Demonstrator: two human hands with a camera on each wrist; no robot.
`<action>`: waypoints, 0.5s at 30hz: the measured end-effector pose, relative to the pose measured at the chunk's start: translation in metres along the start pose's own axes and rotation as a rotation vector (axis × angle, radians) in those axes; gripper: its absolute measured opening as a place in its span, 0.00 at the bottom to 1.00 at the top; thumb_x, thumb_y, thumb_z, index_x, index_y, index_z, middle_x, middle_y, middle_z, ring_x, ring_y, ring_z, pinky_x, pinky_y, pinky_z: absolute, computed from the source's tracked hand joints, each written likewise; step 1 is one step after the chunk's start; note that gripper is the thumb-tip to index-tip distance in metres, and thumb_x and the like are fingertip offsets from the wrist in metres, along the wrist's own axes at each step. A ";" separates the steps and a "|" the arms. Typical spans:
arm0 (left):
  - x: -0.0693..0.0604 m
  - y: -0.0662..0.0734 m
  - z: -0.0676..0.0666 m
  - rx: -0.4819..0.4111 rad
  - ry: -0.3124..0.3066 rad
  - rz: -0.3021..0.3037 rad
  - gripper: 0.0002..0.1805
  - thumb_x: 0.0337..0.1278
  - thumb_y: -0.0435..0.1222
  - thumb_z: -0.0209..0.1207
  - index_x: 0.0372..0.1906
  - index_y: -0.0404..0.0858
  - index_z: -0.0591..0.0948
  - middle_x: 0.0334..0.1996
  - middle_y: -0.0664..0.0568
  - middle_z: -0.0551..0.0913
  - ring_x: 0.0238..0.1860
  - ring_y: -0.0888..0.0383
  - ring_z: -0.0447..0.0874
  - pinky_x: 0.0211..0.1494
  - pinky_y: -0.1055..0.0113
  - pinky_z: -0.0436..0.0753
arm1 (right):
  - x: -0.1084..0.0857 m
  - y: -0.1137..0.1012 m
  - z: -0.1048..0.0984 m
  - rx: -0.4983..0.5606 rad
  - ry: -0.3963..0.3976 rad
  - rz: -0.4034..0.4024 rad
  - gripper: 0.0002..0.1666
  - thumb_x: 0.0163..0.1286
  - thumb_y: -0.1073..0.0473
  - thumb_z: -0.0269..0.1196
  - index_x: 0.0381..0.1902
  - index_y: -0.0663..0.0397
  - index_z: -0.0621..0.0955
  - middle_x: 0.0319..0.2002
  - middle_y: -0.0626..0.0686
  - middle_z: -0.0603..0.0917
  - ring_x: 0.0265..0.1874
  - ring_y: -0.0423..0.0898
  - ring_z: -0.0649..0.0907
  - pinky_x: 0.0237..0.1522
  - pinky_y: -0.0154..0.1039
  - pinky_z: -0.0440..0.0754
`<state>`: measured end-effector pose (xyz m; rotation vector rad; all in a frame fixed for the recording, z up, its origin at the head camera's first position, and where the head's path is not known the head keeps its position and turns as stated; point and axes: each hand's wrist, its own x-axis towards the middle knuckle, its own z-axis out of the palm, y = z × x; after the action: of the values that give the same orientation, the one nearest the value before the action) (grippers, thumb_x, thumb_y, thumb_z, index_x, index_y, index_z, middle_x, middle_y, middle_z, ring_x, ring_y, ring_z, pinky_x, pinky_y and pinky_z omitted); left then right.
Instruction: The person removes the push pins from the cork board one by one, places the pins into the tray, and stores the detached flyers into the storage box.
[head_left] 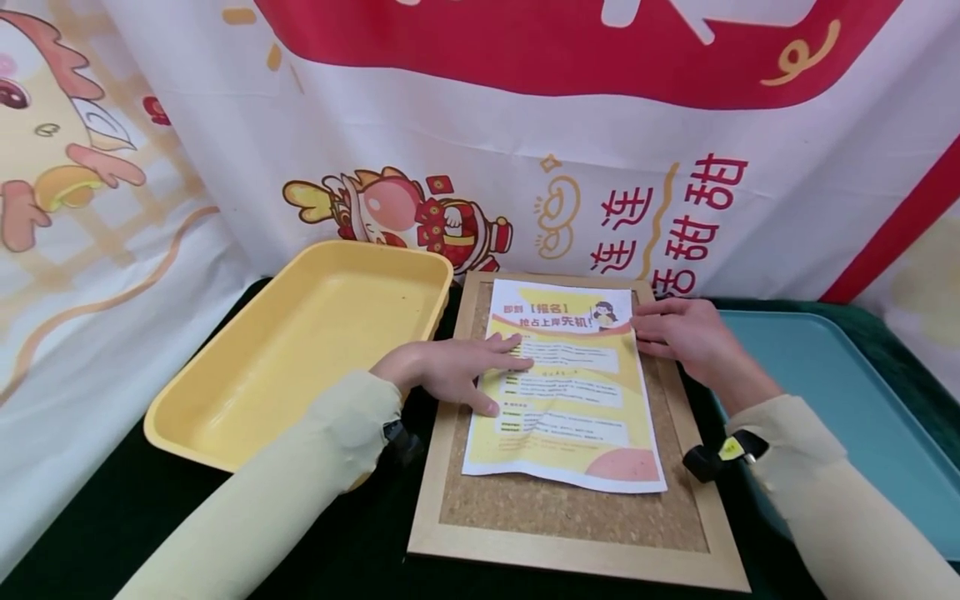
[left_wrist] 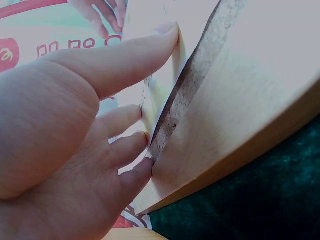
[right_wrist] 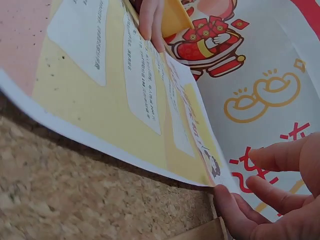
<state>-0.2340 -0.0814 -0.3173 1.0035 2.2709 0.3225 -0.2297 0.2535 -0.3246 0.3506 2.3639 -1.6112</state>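
A printed yellow-and-white paper sheet (head_left: 562,450) lies on a cork board with a pale wooden frame (head_left: 570,550). My left hand (head_left: 465,367) rests on the sheet's left side with fingers spread. In the left wrist view, the thumb (left_wrist: 135,60) and fingertips touch the paper by the frame. At the sheet's upper right corner is my right hand (head_left: 693,337), fingers pointing left. The right wrist view shows its fingertips (right_wrist: 227,205) touching the paper's edge, while other fingers stand apart from it. The sheet's lower edge curls slightly off the cork (right_wrist: 100,195).
A yellow tray (head_left: 300,358) stands left of the board, and a blue tray (head_left: 825,375) lies to its right, partly behind my right arm. Dark green cloth (head_left: 345,533) covers the table. A printed white banner (head_left: 450,117) hangs behind.
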 end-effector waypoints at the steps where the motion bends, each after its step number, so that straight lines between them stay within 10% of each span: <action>1: 0.000 0.000 0.000 0.001 -0.001 -0.002 0.42 0.76 0.44 0.63 0.87 0.54 0.56 0.89 0.54 0.36 0.89 0.51 0.30 0.90 0.48 0.44 | 0.001 0.001 0.000 -0.001 0.002 0.001 0.36 0.82 0.53 0.61 0.81 0.57 0.67 0.79 0.65 0.68 0.71 0.57 0.80 0.61 0.39 0.83; 15: 0.002 0.004 0.000 -0.003 0.030 -0.017 0.41 0.74 0.42 0.65 0.85 0.53 0.60 0.89 0.52 0.40 0.89 0.49 0.35 0.89 0.49 0.48 | 0.018 0.010 0.003 -0.156 0.064 0.021 0.30 0.79 0.54 0.66 0.73 0.61 0.77 0.71 0.67 0.78 0.59 0.54 0.85 0.62 0.44 0.86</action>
<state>-0.2327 -0.0775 -0.3160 0.9839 2.3043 0.3360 -0.2429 0.2554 -0.3408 0.3988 2.5049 -1.4153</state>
